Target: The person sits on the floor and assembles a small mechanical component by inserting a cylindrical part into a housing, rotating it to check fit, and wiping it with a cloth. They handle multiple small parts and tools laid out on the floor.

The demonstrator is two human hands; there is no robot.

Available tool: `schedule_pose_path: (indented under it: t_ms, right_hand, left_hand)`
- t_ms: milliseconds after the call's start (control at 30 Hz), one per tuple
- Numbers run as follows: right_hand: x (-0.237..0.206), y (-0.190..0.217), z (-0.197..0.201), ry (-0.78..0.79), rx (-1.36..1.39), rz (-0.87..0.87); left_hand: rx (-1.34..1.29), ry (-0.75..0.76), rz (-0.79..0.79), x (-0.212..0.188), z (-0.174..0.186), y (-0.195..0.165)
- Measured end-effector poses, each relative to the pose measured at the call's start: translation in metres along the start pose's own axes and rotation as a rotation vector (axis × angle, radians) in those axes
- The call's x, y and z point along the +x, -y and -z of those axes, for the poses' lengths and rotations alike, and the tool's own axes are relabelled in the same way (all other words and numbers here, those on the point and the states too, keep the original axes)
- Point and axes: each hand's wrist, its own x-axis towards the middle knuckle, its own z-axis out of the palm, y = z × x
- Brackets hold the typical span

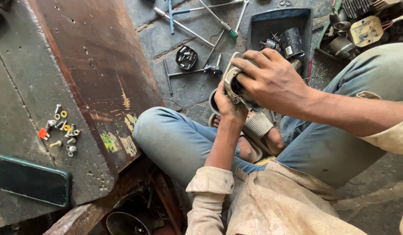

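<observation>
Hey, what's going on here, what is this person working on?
A person sits cross-legged on a grimy floor, holding a round metal motor-like part over their lap. The left hand supports it from below while the right hand grips it from above. A dark tray of parts and long hand tools lie ahead, and small screws and washers and a phone rest on a worn board at the left.
</observation>
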Motion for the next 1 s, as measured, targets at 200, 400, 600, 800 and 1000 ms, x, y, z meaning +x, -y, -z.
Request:
schedule_pose_path:
  t_ms: [200, 400, 600, 800, 1000]
  right_hand:
    - [0.000, 0.001, 0.002, 0.000, -0.003, -0.011]
    - [0.000, 0.001, -0.004, -0.053, -0.010, 0.007]
    - [-0.001, 0.002, -0.008, 0.000, -0.112, 0.004]
    - [-0.001, 0.003, -0.008, -0.003, -0.090, -0.038]
    - [-0.004, 0.003, -0.008, -0.001, 0.000, -0.058]
  left_hand:
    - [0.013, 0.021, -0.024, 0.001, -0.001, 0.001]
    - [-0.006, 0.026, -0.055, 0.002, -0.002, 0.000]
    - [-0.019, 0.036, -0.007, 0.003, -0.002, 0.001]
    - [-0.026, 0.024, 0.003, 0.000, -0.005, 0.000]
    - [-0.015, 0.019, -0.028, -0.002, -0.010, -0.003]
